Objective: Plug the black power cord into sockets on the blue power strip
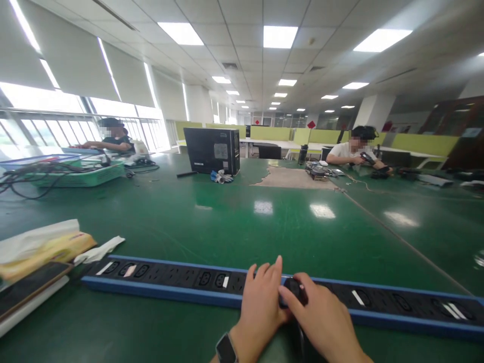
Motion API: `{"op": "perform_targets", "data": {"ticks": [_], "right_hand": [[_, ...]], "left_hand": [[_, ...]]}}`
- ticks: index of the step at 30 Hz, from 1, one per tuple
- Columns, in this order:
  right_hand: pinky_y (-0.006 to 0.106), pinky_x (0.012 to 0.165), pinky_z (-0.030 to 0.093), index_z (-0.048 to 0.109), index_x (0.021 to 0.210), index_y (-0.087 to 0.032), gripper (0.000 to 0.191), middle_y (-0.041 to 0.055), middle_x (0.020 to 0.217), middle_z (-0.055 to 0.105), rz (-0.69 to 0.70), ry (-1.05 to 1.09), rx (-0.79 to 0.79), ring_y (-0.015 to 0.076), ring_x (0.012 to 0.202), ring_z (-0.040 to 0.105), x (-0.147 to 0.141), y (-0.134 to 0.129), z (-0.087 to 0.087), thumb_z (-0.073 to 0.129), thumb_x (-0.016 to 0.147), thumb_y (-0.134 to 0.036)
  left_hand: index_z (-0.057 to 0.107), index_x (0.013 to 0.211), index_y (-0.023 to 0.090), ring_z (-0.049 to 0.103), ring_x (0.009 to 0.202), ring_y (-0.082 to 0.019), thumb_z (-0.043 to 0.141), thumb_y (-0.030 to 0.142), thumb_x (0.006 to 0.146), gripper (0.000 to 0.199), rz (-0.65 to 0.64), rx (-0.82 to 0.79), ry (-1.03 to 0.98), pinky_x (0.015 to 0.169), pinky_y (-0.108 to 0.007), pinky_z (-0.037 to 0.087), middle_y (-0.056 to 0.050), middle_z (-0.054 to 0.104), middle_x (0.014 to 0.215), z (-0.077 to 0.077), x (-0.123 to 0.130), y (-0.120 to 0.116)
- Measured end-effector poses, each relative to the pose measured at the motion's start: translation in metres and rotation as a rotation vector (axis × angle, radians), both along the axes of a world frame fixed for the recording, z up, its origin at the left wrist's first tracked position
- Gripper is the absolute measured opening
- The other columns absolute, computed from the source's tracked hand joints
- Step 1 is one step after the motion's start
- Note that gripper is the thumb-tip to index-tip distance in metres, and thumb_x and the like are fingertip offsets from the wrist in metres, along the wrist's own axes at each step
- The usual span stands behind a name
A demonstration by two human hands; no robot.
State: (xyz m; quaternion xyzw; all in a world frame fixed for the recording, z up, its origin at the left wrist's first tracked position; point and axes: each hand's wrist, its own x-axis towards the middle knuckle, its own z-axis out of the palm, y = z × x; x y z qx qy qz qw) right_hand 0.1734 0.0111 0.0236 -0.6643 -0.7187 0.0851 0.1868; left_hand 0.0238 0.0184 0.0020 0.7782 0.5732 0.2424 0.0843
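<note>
A long blue and black power strip [177, 276] lies across the near part of the green table. My right hand [321, 315] grips a black plug [293, 288] between thumb and fingers, over the middle of the strip. A dark cable runs down from the plug toward me. Just left of the plug, my left hand [262, 297] rests on the strip, its fingers stretched forward and close together. Whether the plug sits in a socket is hidden by the hands. White stickers mark several sockets.
At the left lie a phone [34, 287], a yellow tissue pack [71, 244] and a green basket [98, 175] with cables. A black computer case [206, 151] and gloves [222, 176] stand farther back. Two people sit across the table [234, 212].
</note>
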Motion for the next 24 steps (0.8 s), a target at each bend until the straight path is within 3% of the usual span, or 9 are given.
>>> {"op": "perform_targets", "data": {"ticks": [3,6,8,10,13,15,18,21,24], "right_hand": [[0.032,0.061,0.044,0.066,0.099,-0.022,0.034,0.0107,0.081,0.072,-0.002,-0.125,-0.039,0.0272,0.074,0.069,-0.020,0.000,0.011,0.044,0.089,-0.045],[0.032,0.065,0.045,0.067,0.093,-0.018,0.026,0.0123,0.083,0.072,0.077,-0.098,-0.020,0.0253,0.077,0.068,-0.015,0.001,0.027,0.046,0.088,-0.032],[0.029,0.064,0.045,0.067,0.098,-0.019,0.028,0.0096,0.081,0.072,0.108,0.076,0.060,0.0211,0.073,0.067,0.002,0.000,0.048,0.046,0.089,-0.034],[0.026,0.053,0.042,0.066,0.110,-0.020,0.039,0.0047,0.071,0.069,0.038,0.282,0.204,0.0163,0.057,0.061,0.028,-0.003,0.074,0.045,0.090,-0.046],[0.025,0.041,0.032,0.067,0.109,-0.020,0.049,-0.0007,0.053,0.060,-0.029,0.306,0.224,0.0130,0.040,0.047,0.072,-0.002,0.097,0.053,0.082,-0.058],[0.026,0.042,0.033,0.069,0.101,-0.019,0.048,-0.0008,0.051,0.059,0.033,0.238,0.065,0.0142,0.042,0.050,0.098,0.005,0.091,0.055,0.078,-0.058],[0.028,0.049,0.039,0.070,0.100,-0.017,0.047,-0.0003,0.054,0.061,0.103,0.164,-0.148,0.0170,0.052,0.057,0.122,0.018,0.060,0.052,0.080,-0.055],[0.029,0.053,0.040,0.068,0.103,-0.018,0.045,-0.0013,0.055,0.061,0.097,0.130,-0.201,0.0177,0.054,0.058,0.130,0.025,0.033,0.048,0.083,-0.053],[0.029,0.055,0.040,0.068,0.100,-0.020,0.043,-0.0006,0.059,0.063,0.077,0.066,-0.163,0.0183,0.057,0.059,0.128,0.024,0.027,0.047,0.083,-0.053]], "left_hand": [[0.054,0.134,0.020,0.051,0.122,-0.033,0.070,0.035,0.069,0.068,0.018,0.003,0.138,0.112,-0.052,0.028,-0.012,0.061,0.130,0.003,-0.003,-0.001],[0.053,0.134,0.022,0.055,0.113,-0.034,0.072,0.046,0.070,0.071,0.022,0.034,0.231,0.106,-0.055,0.033,-0.012,0.063,0.122,0.006,-0.001,-0.002],[0.052,0.134,0.022,0.055,0.111,-0.034,0.074,0.054,0.069,0.076,0.026,0.060,0.243,0.104,-0.055,0.034,-0.012,0.063,0.120,0.006,0.001,-0.002],[0.051,0.134,0.021,0.054,0.111,-0.035,0.076,0.059,0.065,0.082,0.008,0.075,0.236,0.104,-0.055,0.033,-0.012,0.063,0.119,0.006,0.002,-0.003],[0.052,0.132,0.018,0.054,0.111,-0.034,0.079,0.059,0.062,0.085,-0.001,0.086,0.226,0.104,-0.053,0.033,-0.013,0.063,0.117,0.006,0.002,-0.003],[0.053,0.130,0.018,0.054,0.110,-0.034,0.080,0.059,0.062,0.084,0.007,0.101,0.219,0.104,-0.052,0.033,-0.013,0.064,0.115,0.006,0.001,-0.003],[0.055,0.128,0.020,0.054,0.109,-0.034,0.080,0.059,0.062,0.081,0.008,0.122,0.212,0.102,-0.051,0.034,-0.012,0.065,0.113,0.005,0.000,-0.003],[0.055,0.128,0.020,0.055,0.108,-0.033,0.079,0.059,0.062,0.080,-0.002,0.132,0.210,0.101,-0.051,0.034,-0.012,0.065,0.112,0.004,0.000,-0.003],[0.054,0.129,0.019,0.054,0.108,-0.033,0.079,0.059,0.062,0.082,0.000,0.134,0.217,0.102,-0.051,0.033,-0.012,0.064,0.112,0.004,0.001,-0.003]]}}
